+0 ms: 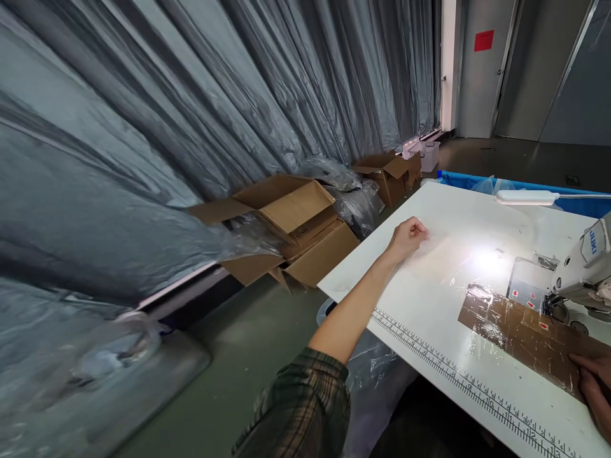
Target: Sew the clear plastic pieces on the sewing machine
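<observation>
My left hand (408, 238) reaches out over the white sewing table (429, 305), fingers curled together near the far left part of it, pinching what looks like a thin clear plastic sheet (443, 254) that glares under the lamp. My right hand (594, 388) lies at the frame's right edge, fingers flat on a brown taped cardboard strip (520, 331) lying in front of the sewing machine (580, 267). The strip runs under the machine's presser foot area.
A printed ruler (458, 375) runs along the table's near edge. A lamp (525, 198) hangs over the table. Open cardboard boxes (296, 222) and plastic bags sit on the floor by the grey plastic curtain. A blue bin edge (477, 180) lies beyond the table.
</observation>
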{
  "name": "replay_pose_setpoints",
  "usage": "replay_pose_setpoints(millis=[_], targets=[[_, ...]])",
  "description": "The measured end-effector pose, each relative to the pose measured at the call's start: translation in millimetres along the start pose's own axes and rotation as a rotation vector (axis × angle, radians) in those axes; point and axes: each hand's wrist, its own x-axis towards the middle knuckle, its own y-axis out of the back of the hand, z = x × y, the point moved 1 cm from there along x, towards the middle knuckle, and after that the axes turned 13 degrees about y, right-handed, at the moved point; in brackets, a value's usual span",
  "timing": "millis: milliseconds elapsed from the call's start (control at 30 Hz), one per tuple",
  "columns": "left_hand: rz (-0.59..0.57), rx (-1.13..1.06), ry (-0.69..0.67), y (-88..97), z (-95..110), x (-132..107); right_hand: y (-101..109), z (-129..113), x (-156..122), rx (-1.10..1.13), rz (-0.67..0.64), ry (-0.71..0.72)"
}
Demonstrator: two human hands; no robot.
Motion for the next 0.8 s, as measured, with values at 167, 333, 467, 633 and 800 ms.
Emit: replay_pose_setpoints(millis=[167, 333, 467, 633, 800], targets=[[0.19, 0.055, -0.151, 16.8, 8.9, -9.4, 2.0, -2.1, 5.6, -0.052, 0.028, 0.116], [0.256, 0.277, -0.675, 11.1, 20.1, -63.1, 2.1, -3.0, 5.6, -0.032, 0.048, 0.102], [-0.215, 0.422, -0.891, -34.1, 14.8, -130.5, 9.6, -14.0, 9.5, 0.087, 0.052, 0.021], [-0.788, 0.214, -0.812, -75.4, 37.2, -207.5, 28.2, -50.3, 13.9, 0.498, -0.079, -0.17], [-0.796, 0.082, -0.54, -82.9, 68.7, -196.5, 32.6, -81.4, 22.8, 0.924, -0.333, -0.56]])
